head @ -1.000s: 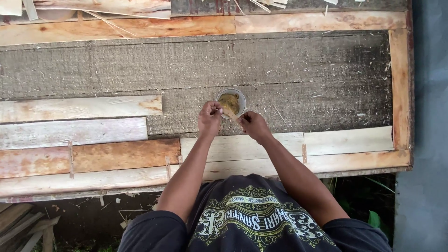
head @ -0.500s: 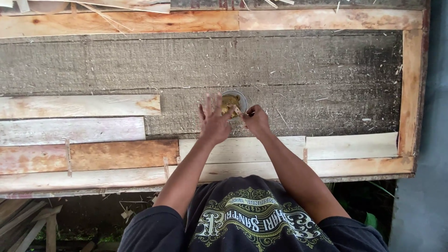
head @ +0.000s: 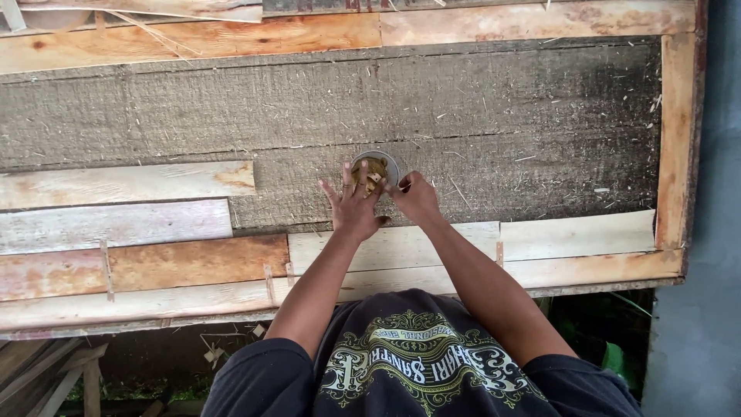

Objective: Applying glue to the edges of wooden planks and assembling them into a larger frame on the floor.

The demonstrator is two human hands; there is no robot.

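Note:
A small clear round cup point(head: 376, 167) holding yellowish bits stands on the grey rough panel point(head: 478, 116). My left hand point(head: 352, 205) lies beside the cup's left side with fingers spread, fingertips at its rim. My right hand point(head: 417, 197) is at the cup's right side, fingers pinched together at the rim; what it pinches is too small to tell. Both forearms reach out from my dark printed shirt point(head: 417, 363).
Pale and reddish wooden slats point(head: 123, 224) lie in rows at the left and along the near edge. A wooden frame point(head: 679, 139) borders the panel at the right and top. Scrap wood point(head: 46, 371) lies on the ground at the lower left.
The view has shifted a little. My left hand has opened and spread beside the cup, and my right hand has come closer to the cup's rim.

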